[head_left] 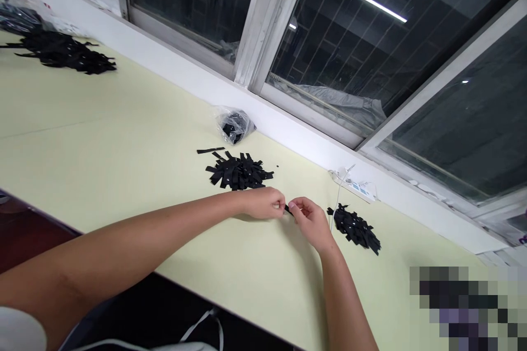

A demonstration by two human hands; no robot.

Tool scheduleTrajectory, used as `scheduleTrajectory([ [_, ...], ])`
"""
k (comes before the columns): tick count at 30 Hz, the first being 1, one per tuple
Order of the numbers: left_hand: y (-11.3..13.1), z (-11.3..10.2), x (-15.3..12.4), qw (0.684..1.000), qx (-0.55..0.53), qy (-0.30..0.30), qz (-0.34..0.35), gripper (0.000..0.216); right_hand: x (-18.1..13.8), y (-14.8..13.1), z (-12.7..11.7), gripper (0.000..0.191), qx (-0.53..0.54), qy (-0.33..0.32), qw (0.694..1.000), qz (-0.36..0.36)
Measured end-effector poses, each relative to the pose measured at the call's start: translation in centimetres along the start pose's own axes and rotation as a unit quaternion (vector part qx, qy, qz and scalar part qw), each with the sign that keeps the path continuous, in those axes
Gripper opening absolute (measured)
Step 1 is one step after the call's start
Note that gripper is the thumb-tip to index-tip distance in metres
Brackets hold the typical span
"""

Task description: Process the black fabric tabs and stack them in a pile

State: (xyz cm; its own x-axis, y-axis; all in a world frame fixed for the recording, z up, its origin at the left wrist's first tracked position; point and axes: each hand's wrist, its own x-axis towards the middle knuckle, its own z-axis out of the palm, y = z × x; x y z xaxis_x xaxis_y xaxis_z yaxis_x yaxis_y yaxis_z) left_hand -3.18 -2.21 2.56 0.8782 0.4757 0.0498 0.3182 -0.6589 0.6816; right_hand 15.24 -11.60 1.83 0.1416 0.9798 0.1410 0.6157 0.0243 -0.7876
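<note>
My left hand [264,203] is closed, with its fingertips pinching one end of a short black fabric strip [287,209]. At the other end of that strip, my right hand [309,222] grips it between thumb and fingers. Most of the strip is hidden by my fingers. Just beyond my left hand lies a loose heap of black strips [241,171], some with small shiny spots. A smaller heap of similar strips [357,227] is to the right of my right hand.
Behind the middle heap stands a clear plastic bag [235,125] with black pieces inside. A single strip [210,150] lies beside it. Another black pile [68,54] is at the far left. A power strip [359,190] with a white cable sits along the window wall. The pale table's [140,148] near edge runs diagonally.
</note>
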Motion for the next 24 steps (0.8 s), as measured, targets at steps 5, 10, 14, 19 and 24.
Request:
scheduleTrajectory([
  [5,0.29,0.33,0.46,0.988,-0.133,0.083,-0.013,0.026,0.22,0.09,0.28,0.04,0.124,-0.046,0.991,-0.001],
  [10,0.83,0.79,0.57,0.975,-0.176,0.133,-0.013,0.024,0.36,0.27,0.18,0.039,0.178,-0.037,0.983,0.008],
  [14,0.71,0.94,0.7,0.977,-0.168,0.132,-0.008,0.021,0.33,0.44,0.37,0.039,0.178,-0.034,0.983,0.008],
  [19,0.75,0.64,0.34,0.982,-0.026,0.175,0.065,0.013,0.33,0.77,0.47,0.043,0.163,-0.06,0.985,0.017],
  [24,0.75,0.46,-0.08,0.978,0.069,0.166,0.105,0.015,0.33,0.83,0.34,0.044,0.132,-0.068,0.989,0.016],
])
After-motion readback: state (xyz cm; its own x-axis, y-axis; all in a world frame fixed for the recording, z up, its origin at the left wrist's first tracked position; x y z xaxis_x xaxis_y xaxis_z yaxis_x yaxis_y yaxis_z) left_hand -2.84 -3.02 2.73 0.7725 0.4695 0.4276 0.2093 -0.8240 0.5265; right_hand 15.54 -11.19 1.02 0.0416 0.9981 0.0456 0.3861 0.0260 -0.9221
